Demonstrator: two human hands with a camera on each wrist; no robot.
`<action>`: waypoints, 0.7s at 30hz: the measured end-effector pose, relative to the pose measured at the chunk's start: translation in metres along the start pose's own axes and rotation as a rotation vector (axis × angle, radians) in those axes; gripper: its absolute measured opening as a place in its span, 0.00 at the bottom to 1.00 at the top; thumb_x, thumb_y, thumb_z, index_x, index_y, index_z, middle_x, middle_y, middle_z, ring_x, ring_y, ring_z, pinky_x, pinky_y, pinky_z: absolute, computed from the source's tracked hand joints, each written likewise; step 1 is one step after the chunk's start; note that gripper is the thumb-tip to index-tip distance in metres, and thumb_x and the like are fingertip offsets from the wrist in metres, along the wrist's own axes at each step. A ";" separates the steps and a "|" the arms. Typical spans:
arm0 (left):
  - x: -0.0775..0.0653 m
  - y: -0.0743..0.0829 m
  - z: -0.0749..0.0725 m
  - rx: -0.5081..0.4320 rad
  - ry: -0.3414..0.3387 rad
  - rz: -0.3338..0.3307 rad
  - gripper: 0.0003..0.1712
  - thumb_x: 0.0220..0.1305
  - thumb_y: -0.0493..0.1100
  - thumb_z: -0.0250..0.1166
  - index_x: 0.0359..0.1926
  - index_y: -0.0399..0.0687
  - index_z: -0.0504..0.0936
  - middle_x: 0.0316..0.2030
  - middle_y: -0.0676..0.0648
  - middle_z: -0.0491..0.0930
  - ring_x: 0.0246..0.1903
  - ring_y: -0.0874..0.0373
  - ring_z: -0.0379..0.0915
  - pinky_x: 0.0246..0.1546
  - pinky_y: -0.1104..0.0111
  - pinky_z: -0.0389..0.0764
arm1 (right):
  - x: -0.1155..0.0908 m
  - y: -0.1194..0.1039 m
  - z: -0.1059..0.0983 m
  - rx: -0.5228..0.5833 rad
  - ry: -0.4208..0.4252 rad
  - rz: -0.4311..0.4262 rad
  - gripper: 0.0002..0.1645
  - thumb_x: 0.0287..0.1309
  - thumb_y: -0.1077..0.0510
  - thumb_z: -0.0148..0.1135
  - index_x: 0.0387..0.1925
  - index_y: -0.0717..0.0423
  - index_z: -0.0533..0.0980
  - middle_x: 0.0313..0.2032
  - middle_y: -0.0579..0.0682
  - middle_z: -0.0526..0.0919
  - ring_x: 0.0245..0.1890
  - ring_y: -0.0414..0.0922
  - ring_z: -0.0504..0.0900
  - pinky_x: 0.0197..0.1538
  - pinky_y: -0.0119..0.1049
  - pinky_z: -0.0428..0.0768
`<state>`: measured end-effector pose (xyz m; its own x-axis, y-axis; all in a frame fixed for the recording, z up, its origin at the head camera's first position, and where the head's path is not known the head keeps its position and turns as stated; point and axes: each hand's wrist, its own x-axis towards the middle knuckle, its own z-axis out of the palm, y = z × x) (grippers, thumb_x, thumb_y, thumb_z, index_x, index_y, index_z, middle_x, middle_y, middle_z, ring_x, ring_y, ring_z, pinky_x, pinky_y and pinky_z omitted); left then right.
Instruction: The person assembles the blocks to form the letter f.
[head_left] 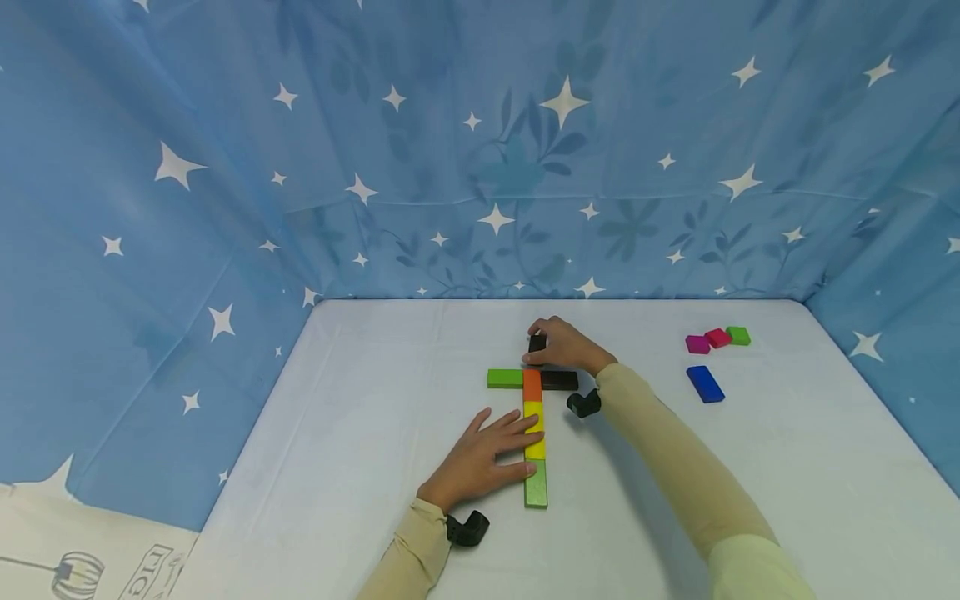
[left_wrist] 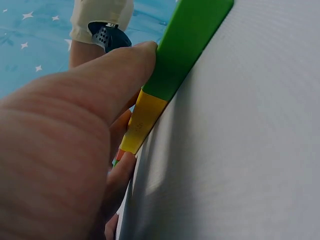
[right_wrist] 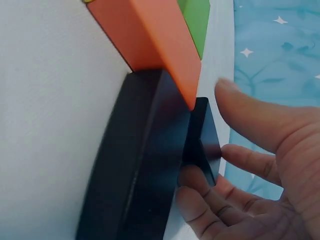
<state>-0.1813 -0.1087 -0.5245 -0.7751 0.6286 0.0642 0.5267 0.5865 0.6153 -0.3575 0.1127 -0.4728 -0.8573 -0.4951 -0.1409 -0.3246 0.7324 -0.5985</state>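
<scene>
A column of wooden blocks lies on the white table: an orange block (head_left: 532,385) at the far end, yellow (head_left: 535,450) in the middle, green (head_left: 536,490) nearest. A lime-green block (head_left: 505,378) extends left from the orange end and a black block (head_left: 559,381) right. My left hand (head_left: 480,458) rests with spread fingers across the yellow part, its thumb at the green block. Just beyond the orange end, my right hand (head_left: 566,343) holds a second black block (head_left: 537,344) between thumb and fingers. In the right wrist view, its fingers curl around that block (right_wrist: 204,135).
At the right lie a blue block (head_left: 705,384) and, farther back, a small magenta block (head_left: 697,344), a red one (head_left: 717,337) and a green one (head_left: 738,336). A blue star-patterned curtain (head_left: 450,150) borders the table's back and sides.
</scene>
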 end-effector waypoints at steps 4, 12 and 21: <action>0.000 0.001 0.000 0.000 0.000 -0.004 0.32 0.78 0.61 0.61 0.77 0.59 0.77 0.79 0.60 0.63 0.82 0.60 0.47 0.83 0.49 0.36 | 0.000 0.002 0.001 0.004 0.008 -0.024 0.28 0.71 0.56 0.71 0.65 0.68 0.76 0.60 0.67 0.76 0.58 0.61 0.77 0.64 0.57 0.78; 0.000 0.001 0.001 -0.006 0.007 0.002 0.32 0.78 0.61 0.62 0.76 0.57 0.77 0.79 0.60 0.64 0.82 0.59 0.48 0.83 0.49 0.36 | -0.001 0.003 0.004 0.018 0.030 -0.065 0.26 0.70 0.60 0.71 0.64 0.68 0.77 0.60 0.67 0.77 0.59 0.62 0.78 0.64 0.57 0.78; 0.000 0.000 0.001 0.008 0.001 -0.005 0.32 0.78 0.62 0.61 0.77 0.58 0.77 0.79 0.60 0.63 0.82 0.59 0.47 0.82 0.49 0.36 | -0.003 -0.002 0.007 0.027 0.044 -0.070 0.27 0.70 0.60 0.72 0.65 0.67 0.78 0.61 0.65 0.79 0.61 0.61 0.78 0.68 0.57 0.76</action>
<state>-0.1812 -0.1078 -0.5254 -0.7780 0.6252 0.0621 0.5258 0.5938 0.6090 -0.3517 0.1096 -0.4771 -0.8500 -0.5229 -0.0634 -0.3738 0.6837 -0.6268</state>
